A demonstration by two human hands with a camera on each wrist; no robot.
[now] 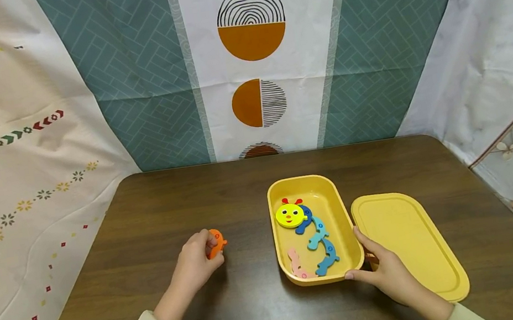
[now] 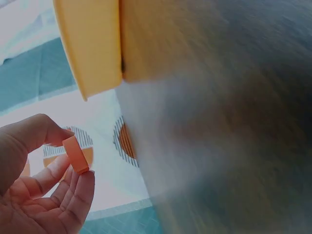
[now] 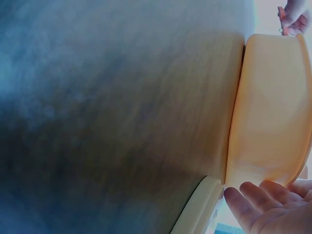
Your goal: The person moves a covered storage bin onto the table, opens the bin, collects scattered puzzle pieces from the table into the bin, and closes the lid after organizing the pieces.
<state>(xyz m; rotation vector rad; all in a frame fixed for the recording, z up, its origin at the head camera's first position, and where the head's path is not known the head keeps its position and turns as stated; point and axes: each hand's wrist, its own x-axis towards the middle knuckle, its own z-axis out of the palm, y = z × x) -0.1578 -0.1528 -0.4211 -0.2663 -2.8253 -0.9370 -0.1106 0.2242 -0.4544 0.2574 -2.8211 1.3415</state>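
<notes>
My left hand (image 1: 197, 254) pinches an orange puzzle piece (image 1: 217, 240) between thumb and fingertips, over the table left of the yellow box (image 1: 348, 224). In the left wrist view the orange piece (image 2: 76, 155) shows edge-on. My right hand (image 1: 389, 272) holds the box at its near right corner, thumb at the front rim and fingers along the right side. Inside lie a yellow smiling caterpillar head (image 1: 290, 215) with red feelers, a dark blue piece (image 1: 303, 221), a light blue piece (image 1: 317, 233), a mid-blue piece (image 1: 328, 258) and a pink piece (image 1: 296, 263).
A flat yellow lid (image 1: 408, 242) lies on the brown wooden table (image 1: 153, 204), right of the box and partly under my right hand. Patterned cloth (image 1: 152, 75) hangs behind the table's far edge, and pale cloths drape at both sides.
</notes>
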